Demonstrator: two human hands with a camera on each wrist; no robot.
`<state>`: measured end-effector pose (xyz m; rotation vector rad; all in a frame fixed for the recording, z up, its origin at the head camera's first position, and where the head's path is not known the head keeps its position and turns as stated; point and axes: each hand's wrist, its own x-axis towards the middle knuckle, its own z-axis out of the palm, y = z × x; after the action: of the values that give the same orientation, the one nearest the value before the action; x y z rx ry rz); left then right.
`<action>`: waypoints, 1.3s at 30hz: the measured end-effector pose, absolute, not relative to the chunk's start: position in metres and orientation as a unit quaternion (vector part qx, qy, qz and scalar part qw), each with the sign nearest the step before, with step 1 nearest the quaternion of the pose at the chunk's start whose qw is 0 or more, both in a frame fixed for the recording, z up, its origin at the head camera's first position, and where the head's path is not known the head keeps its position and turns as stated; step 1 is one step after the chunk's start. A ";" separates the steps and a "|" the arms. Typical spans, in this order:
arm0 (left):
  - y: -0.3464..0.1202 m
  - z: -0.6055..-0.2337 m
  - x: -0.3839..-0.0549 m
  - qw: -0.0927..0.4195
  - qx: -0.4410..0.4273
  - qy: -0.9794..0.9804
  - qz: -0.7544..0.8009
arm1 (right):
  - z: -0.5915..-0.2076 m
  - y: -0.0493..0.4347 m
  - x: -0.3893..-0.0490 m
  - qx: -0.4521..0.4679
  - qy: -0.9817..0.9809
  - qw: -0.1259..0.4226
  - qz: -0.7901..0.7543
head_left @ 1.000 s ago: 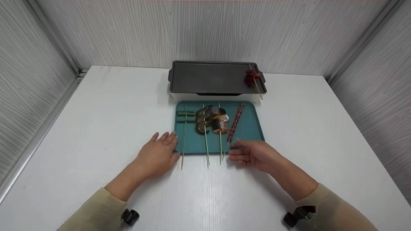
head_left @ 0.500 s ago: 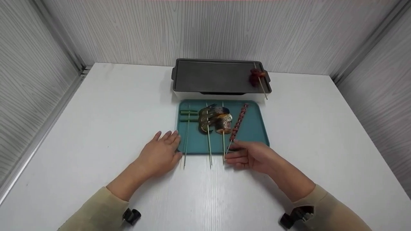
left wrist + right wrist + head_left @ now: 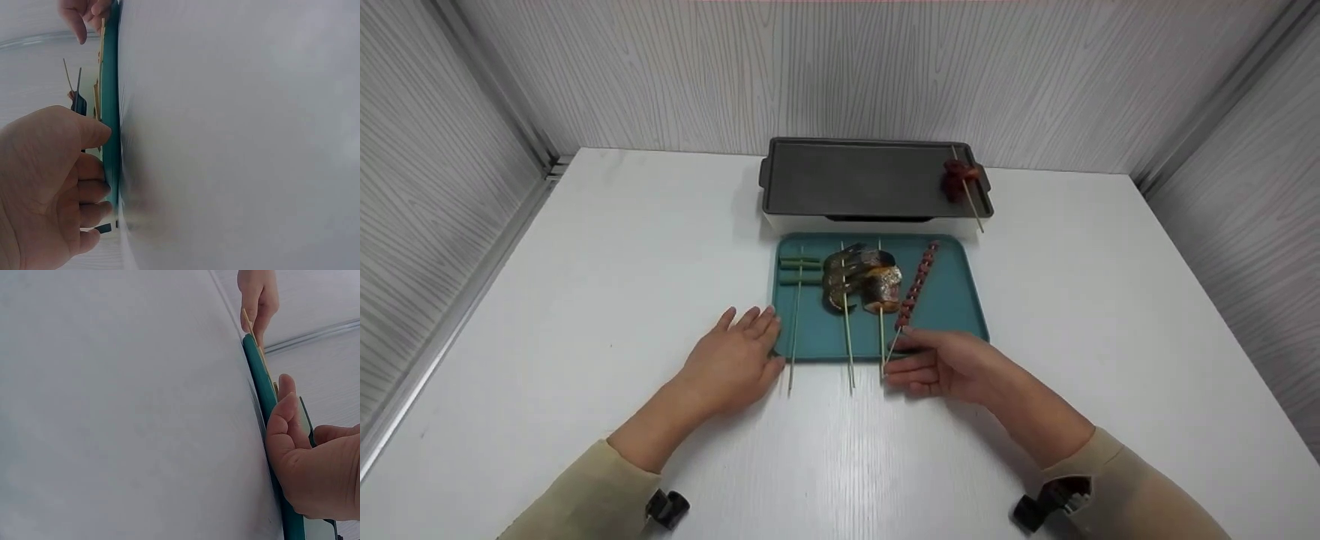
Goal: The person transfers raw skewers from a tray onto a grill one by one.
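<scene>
On the teal tray (image 3: 952,300) lie several food skewers. My left hand (image 3: 739,364) rests with spread, straight fingers at the tray's left edge; the left wrist view shows its fingertips along the tray rim (image 3: 112,174). My right hand (image 3: 945,364) is at the tray's front right, its thumb and curled fingertips at the bare stick of a skewer of small red meat pieces (image 3: 917,285). In the right wrist view the right hand (image 3: 301,467) hides most of that stick. Left of it are a fish-piece skewer (image 3: 881,289), a prawn skewer (image 3: 838,281) and a green vegetable skewer (image 3: 800,271).
Behind the tray stands a dark grill plate (image 3: 855,176) on a white base. A dark red skewer (image 3: 958,180) lies across its right end, its stick jutting over the front. Several stick ends overhang the tray's front edge. Pale walls enclose the white table (image 3: 660,247).
My right hand has moved slightly left onto the stick of the small-meat skewer, which lies where it was. The left hand stays at the tray edge. The view has shifted a little.
</scene>
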<state>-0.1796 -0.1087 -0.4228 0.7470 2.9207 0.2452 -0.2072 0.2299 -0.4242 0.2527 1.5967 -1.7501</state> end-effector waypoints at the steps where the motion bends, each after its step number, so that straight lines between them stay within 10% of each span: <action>1: -0.109 -0.423 -0.179 0.059 0.246 0.964 0.080 | -0.424 0.230 -0.207 0.100 0.623 0.370 -0.682; 39: -0.107 -0.422 -0.180 0.063 0.243 0.965 0.070 | -0.392 0.256 -0.185 0.035 0.679 0.323 -0.658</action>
<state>-0.1801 -0.1069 -0.4220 0.7335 2.9165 0.2120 -0.1852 0.2556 -0.3918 0.0925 1.7827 -1.7276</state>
